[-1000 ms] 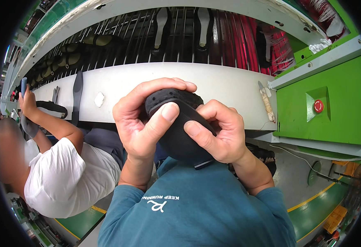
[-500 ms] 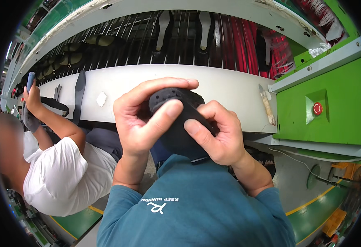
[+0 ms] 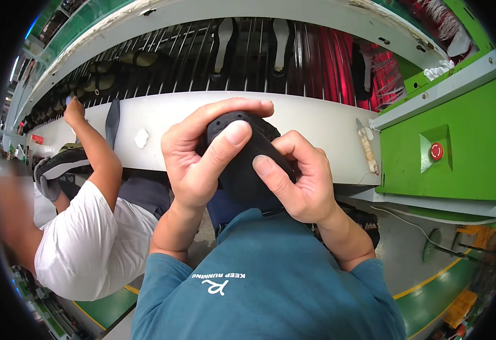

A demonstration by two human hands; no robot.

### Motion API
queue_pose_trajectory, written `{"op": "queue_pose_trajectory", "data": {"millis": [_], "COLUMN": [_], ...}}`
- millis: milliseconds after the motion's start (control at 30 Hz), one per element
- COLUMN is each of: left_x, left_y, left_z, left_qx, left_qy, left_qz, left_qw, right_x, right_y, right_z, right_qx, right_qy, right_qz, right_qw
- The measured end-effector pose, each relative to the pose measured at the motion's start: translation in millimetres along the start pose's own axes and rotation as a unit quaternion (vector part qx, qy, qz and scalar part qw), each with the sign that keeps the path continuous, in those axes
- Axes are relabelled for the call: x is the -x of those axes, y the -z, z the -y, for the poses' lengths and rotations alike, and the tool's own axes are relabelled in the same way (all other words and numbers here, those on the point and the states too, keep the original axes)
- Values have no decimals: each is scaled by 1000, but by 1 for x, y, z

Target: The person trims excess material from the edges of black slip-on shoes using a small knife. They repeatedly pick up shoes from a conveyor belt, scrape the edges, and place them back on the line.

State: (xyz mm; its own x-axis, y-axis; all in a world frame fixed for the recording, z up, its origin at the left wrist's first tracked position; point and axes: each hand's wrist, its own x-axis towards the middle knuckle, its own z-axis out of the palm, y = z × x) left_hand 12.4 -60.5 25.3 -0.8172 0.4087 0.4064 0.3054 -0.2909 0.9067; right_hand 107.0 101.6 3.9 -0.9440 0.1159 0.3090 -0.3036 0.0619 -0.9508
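Note:
A black shoe upper (image 3: 245, 178) is held between both my hands, above my lap and in front of the white table edge. Small dark holes run along its far rim. My left hand (image 3: 188, 156) wraps round its left and far side, thumb pressing on top and fingers over the far end. On the right side, my right hand (image 3: 304, 181) pinches the edge, its thumb on the upper's surface and its fingers curled behind. The hands and the angle hide the upper's underside.
On the white table (image 3: 163, 113) lie a white scrap (image 3: 141, 138), a dark strip-like sole (image 3: 112, 122) and a knife with a wrapped handle (image 3: 367, 148). Beyond runs a roller conveyor carrying grey-black soles (image 3: 282, 45). A co-worker (image 3: 84, 238) sits left; a green machine (image 3: 446, 124) with red button stands right.
My hands have barely moved, with the thumbs shifted slightly on the black shoe upper. The co-worker's bare hand has reached toward the conveyor, and a sole-edged shoe now shows by their gloved hand.

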Motion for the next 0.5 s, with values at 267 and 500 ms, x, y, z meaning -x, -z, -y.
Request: {"op": "queue_pose_trajectory", "data": {"millis": [267, 500], "left_x": [7, 12], "left_y": [-5, 4], "left_z": [6, 8], "left_qx": [-7, 18], "left_qy": [-33, -50], "left_qz": [-4, 32], "left_qw": [999, 998], "right_x": [4, 9], "right_y": [0, -1], "right_z": [1, -1], "right_qx": [4, 26], "right_qy": [1, 30], "right_qz": [-10, -2], "right_qw": [1000, 999]}}
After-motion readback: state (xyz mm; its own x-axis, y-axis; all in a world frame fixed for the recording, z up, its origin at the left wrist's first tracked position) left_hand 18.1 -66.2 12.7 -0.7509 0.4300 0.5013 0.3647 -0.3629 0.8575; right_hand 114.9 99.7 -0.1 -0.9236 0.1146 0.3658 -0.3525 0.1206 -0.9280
